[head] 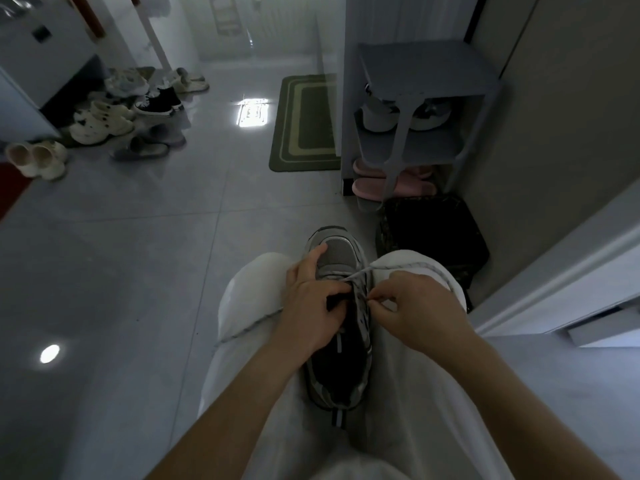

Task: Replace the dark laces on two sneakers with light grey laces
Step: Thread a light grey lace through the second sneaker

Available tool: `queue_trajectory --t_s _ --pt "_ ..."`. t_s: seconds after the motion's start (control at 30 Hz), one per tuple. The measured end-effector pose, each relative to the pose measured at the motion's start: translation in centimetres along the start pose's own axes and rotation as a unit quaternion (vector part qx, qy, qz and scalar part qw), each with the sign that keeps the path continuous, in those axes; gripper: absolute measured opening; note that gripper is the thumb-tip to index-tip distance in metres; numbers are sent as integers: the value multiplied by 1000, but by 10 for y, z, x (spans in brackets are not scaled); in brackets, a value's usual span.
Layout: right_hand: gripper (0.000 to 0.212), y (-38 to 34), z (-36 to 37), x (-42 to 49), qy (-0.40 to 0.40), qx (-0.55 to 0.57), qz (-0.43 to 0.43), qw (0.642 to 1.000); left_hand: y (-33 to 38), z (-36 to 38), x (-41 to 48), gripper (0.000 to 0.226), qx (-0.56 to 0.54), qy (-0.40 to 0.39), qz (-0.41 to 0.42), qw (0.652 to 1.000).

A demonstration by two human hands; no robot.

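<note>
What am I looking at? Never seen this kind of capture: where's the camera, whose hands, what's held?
No robot here: a person works with bare hands. The single picture comes from a wide-angle camera on the person's head, looking forward and down, so both forearms enter from the bottom. A grey sneaker sits between the person's knees, toe pointing away. The left hand grips the sneaker's upper near the tongue. The right hand pinches a light grey lace at the eyelets on that side. Beyond, on the tiled floor, are a green mat, a shoe rack with pink slippers low in it, and loose shoes at far left.
</note>
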State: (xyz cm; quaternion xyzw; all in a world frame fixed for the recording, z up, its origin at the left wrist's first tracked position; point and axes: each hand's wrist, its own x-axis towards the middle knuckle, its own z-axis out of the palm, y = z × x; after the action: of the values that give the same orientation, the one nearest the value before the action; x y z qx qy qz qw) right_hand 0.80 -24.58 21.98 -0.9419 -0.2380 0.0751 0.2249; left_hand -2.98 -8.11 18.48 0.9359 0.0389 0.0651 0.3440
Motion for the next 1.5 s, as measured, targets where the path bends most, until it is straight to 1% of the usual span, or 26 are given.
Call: queue_trajectory --t_s 0.27,0.33,0.4,0.53,0.7,0.8,0.87,0.93,1.0,1.1,1.17,1.2,1.27,1.3,1.33,1.4,1.43,1.47,1.5 --pt "23 -9 -6 19 -38 -105 -54 992 -9 0 14 19 -25 -7 27 999" --pt "23 -13 -11 24 -64 -113 -57 990 -12 0 15 20 -32 -16 26 999" --pt "31 -16 -14 28 -108 -116 -57 986 -14 0 13 20 -31 -23 31 999" --pt "34 -17 -17 42 -182 -92 -79 976 -18 0 7 21 -17 -12 58 998" --pt "35 -14 -9 45 -204 -27 -86 975 -17 1 -1 21 -4 -13 55 998" --pt "30 -9 -5 44 -197 -23 -90 976 -14 2 -5 24 3 -6 59 998" --pt "32 -8 -5 43 -181 -32 -86 979 -10 1 -6 30 29 -7 65 997" --pt "33 -8 -5 41 -157 -21 -74 985 -7 -2 -6 26 68 -11 71 995" --pt "36 -10 -5 34 -146 -1 -56 988 -6 -7 -2 21 82 -19 68 994" --pt "34 -16 1 19 -126 -7 -17 992 -8 -13 0 15 31 -26 34 999" --pt "40 -17 6 10 -59 -24 14 998 -5 -13 -3 14 -1 -11 14 1000" --pt "48 -17 7 7 -23 -19 28 999 -4 -14 -5 13 -27 -1 2 1000" --pt "61 -8 8 1 21 -6 63 998 -6 -28 -10 10 -87 46 -25 995" --pt "66 -3 7 -3 27 -2 81 996 -10 -41 -12 8 -108 79 -38 990" --pt "68 1 7 -6 22 1 96 995 -21 -58 -16 9 -127 120 -50 983" --pt "65 4 8 -12 16 -5 107 994 -51 -98 -27 12 -179 194 -92 960" --pt "62 5 9 -13 21 -7 102 995 -65 -117 -36 24 -187 201 -120 954" --pt "59 4 10 -14 29 -9 91 995 -80 -128 -44 35 -181 174 -145 957" --pt "56 2 11 -13 34 -9 77 996 -89 -134 -53 39 -158 124 -177 964"
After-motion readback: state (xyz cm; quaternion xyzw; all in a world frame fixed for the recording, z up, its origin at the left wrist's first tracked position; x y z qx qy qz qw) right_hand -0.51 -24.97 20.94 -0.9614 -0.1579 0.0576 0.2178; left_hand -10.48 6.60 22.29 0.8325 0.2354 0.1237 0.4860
